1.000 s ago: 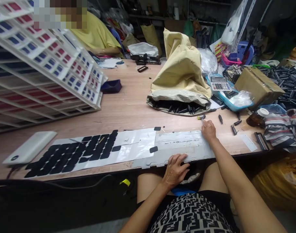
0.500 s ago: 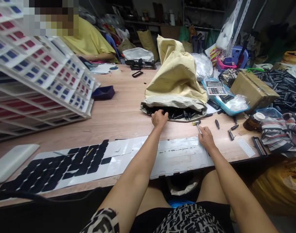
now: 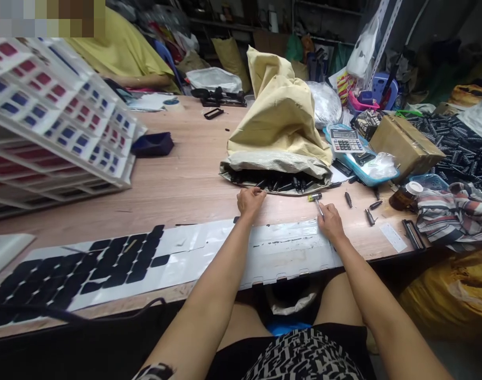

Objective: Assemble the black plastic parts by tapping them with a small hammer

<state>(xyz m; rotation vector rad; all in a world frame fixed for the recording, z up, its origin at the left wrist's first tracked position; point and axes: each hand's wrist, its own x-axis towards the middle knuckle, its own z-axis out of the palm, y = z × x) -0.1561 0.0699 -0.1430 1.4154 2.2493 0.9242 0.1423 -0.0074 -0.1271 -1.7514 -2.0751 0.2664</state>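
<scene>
My left hand point(image 3: 250, 202) is at the front lip of a beige sack point(image 3: 278, 124), its fingers pinched together; what they hold, if anything, is too small to make out. Many slim black parts point(image 3: 288, 183) lie inside the sack's open mouth. In my right hand point(image 3: 331, 224) is a small hammer point(image 3: 315, 198) with a yellow and black head and a metal handle, the head just in front of the sack. Below both hands lies a long white board point(image 3: 290, 258). Several loose black parts point(image 3: 348, 199) rest on the table to the right.
Flat black pieces point(image 3: 106, 264) lie in rows at the left. A white plastic crate point(image 3: 67, 132) and a dark purple tray point(image 3: 153, 145) stand behind them. On the right are a calculator point(image 3: 346, 141), a cardboard box point(image 3: 407, 148) and a lidded jar point(image 3: 405, 196). Across the table sits a person in yellow point(image 3: 126, 47).
My left hand has drawn back from inside the sack's mouth towards me. My right hand still grips the hammer in nearly the same place. The whole view has shifted slightly.
</scene>
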